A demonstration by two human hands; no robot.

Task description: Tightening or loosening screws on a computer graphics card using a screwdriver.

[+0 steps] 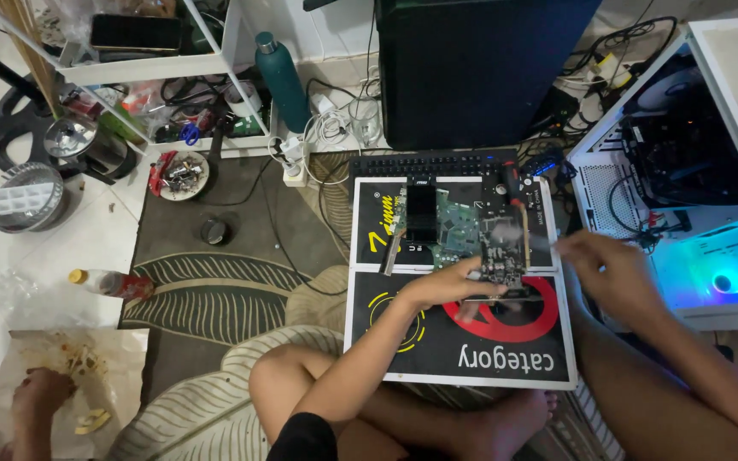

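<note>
Black board [459,341] w/ red ring and yellow marks lies across the lap, the landmark for all below. On its middle, left hand [446,288] grips the near edge of a small green circuit card [501,252], fingers curled round it, card tilted up off the board. Right hand [604,265] hovers just right of the card, blurred; something thin seems pinched in the fingertips but can't tell what, grip loosely curled. Larger green circuit board [437,224] w/ dark square rests on the board's far half, touching the card. Beyond the far edge: black keyboard [424,162], then dark pc tower [476,68]. Far left of it, teal bottle [284,81]. Right of it, white open pc case [685,188] glowing blue.
</note>
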